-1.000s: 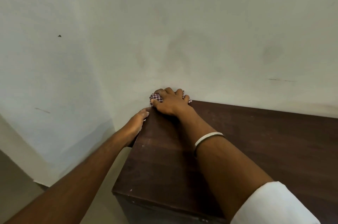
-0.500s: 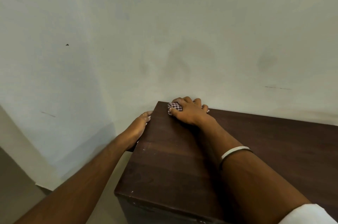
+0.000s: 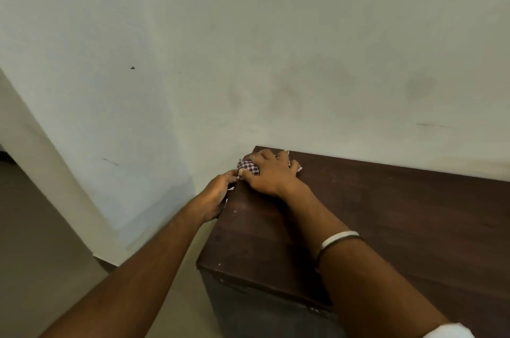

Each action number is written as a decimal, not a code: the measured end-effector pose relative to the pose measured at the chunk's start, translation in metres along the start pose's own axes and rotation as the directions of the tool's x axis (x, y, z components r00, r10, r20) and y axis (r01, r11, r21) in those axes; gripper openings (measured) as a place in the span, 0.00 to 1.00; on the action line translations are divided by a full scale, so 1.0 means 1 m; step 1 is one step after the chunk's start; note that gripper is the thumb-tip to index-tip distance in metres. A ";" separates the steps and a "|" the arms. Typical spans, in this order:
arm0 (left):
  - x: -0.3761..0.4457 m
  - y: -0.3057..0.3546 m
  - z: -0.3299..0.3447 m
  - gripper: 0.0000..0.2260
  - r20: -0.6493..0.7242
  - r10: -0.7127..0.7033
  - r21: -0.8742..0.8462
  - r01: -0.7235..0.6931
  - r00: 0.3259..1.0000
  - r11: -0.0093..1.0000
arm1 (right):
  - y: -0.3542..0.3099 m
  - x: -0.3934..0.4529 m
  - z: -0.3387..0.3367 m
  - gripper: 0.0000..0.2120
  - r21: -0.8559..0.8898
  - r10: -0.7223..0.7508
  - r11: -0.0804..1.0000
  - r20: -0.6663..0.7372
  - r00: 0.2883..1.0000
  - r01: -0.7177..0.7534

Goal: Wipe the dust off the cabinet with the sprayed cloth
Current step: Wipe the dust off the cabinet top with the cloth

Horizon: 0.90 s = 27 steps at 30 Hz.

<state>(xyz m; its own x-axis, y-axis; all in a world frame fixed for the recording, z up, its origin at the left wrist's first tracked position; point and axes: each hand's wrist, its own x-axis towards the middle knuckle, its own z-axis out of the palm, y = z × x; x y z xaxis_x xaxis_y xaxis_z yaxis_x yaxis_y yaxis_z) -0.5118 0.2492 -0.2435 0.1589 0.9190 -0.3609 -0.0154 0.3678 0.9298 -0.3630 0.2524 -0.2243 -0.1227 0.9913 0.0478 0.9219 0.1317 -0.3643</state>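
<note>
A dark brown wooden cabinet (image 3: 386, 213) stands against the pale wall, its top seen from above. My right hand (image 3: 271, 175) presses a bunched red-and-white checked cloth (image 3: 248, 166) flat onto the cabinet's far left corner, and most of the cloth is hidden under the palm. My left hand (image 3: 214, 197) rests against the cabinet's left edge just below that corner, fingers curled over the rim, holding nothing else.
The pale wall (image 3: 248, 61) runs right behind the cabinet and bears faint smudges. To the left a wall corner (image 3: 41, 158) juts out, with beige floor (image 3: 33, 255) below. A metal bangle (image 3: 338, 239) circles my right wrist.
My right hand slid the cloth along the back edge to the right, then came back to the far left corner. My left hand stayed on the left edge.
</note>
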 end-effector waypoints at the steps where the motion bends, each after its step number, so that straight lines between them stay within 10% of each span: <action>1: -0.007 -0.002 -0.003 0.14 -0.010 -0.008 -0.005 0.008 1.000 1.000 | -0.008 -0.012 0.002 0.29 0.011 -0.015 1.000 -0.002 1.000 0.015; 13: -0.103 -0.006 -0.024 0.14 -0.061 -0.069 0.031 0.071 0.996 0.997 | -0.062 -0.151 0.017 0.27 0.044 -0.118 0.992 -0.026 0.993 0.119; 27: -0.139 -0.012 0.003 0.18 -0.146 0.081 0.510 0.005 0.986 0.860 | -0.008 -0.212 -0.013 0.27 0.025 0.091 0.996 -0.032 0.995 -0.090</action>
<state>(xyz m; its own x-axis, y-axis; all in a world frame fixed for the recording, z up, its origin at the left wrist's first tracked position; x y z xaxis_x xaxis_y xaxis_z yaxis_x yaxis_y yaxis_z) -0.5312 0.1165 -0.2044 0.0117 0.9565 -0.2916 0.4908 0.2485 0.8350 -0.3398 0.0413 -0.2189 -0.0267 0.9987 0.0438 0.9197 0.0417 -0.3905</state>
